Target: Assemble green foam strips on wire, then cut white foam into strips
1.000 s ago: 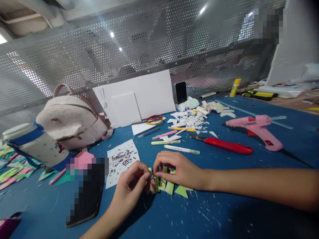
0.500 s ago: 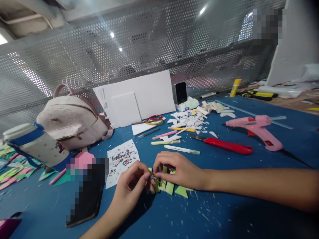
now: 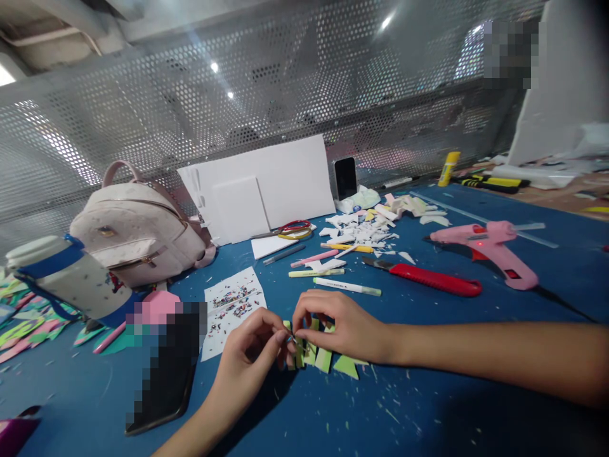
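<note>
My left hand (image 3: 254,348) and my right hand (image 3: 340,324) meet fingertip to fingertip low in the middle of the view. Both are pinched closed around something tiny with a bluish glint, too small to name. Beneath and behind the fingers lie several yellow-green foam or paper pieces (image 3: 324,360), partly covered by my right hand. One triangular green piece (image 3: 346,366) rests just below my right wrist. To the left of my left hand is a white paper sheet (image 3: 233,311) scattered with small dark and coloured bits.
Behind my hands lie markers (image 3: 347,286), a red utility knife (image 3: 435,279), scissors (image 3: 290,230) and white scraps (image 3: 356,230). A pink glue gun (image 3: 495,247) lies at right. At left are a phone (image 3: 171,374), a bottle (image 3: 71,279) and a backpack (image 3: 137,222).
</note>
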`<state>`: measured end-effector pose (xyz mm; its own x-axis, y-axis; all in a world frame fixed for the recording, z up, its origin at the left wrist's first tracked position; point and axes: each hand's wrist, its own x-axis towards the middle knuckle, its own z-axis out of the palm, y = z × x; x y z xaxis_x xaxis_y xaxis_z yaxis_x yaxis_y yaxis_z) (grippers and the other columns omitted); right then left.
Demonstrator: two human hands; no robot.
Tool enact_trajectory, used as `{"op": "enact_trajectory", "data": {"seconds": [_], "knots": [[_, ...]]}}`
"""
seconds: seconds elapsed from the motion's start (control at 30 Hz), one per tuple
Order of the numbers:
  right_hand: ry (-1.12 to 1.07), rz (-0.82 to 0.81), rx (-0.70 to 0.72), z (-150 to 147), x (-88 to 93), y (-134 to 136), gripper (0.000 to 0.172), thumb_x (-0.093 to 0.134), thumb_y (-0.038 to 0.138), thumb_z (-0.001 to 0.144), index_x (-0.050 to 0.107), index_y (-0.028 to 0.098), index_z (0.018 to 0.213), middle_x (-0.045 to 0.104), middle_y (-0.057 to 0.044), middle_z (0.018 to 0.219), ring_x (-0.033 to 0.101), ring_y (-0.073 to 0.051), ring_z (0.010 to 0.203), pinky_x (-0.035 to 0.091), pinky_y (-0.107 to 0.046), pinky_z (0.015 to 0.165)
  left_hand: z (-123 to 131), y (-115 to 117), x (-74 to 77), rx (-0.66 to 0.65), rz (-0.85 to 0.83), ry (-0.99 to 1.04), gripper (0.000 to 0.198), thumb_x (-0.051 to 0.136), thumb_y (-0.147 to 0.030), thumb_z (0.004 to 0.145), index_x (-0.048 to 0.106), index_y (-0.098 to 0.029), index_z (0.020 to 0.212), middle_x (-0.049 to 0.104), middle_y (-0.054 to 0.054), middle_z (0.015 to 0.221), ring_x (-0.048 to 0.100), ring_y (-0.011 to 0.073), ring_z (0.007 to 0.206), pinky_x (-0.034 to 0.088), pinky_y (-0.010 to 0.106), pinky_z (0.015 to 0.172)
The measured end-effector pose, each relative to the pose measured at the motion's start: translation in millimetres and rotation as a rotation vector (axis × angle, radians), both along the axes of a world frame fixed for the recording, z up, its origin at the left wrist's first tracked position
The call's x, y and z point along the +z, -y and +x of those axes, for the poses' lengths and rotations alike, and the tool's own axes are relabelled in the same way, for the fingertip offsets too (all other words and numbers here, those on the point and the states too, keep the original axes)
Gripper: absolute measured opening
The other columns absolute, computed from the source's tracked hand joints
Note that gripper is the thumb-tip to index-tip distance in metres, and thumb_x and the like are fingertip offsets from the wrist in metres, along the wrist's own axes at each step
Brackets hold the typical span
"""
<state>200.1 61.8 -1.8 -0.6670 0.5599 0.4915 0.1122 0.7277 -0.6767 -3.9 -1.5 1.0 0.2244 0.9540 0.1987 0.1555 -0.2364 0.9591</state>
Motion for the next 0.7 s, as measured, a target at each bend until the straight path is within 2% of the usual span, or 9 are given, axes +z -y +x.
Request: {"op": "enact_trajectory", "data": {"seconds": [0.7], "knots": [[-0.006, 0.004, 0.001, -0.6, 0.7, 0.5, 0.004, 0.068, 0.015, 0.088, 0.065, 0.019, 0.088, 0.063, 0.002, 0.085, 0.056, -0.012, 0.080, 0.041, -0.025, 0.071, 0.0, 0.4, 0.2, 0.031, 0.015, -0.023, 0.020, 0.060, -0.034, 0.096, 0.058, -0.019, 0.083, 0.066, -0.001, 0.069, 0.060, 0.0103, 0.054, 0.047, 0.019, 0.053]]}}
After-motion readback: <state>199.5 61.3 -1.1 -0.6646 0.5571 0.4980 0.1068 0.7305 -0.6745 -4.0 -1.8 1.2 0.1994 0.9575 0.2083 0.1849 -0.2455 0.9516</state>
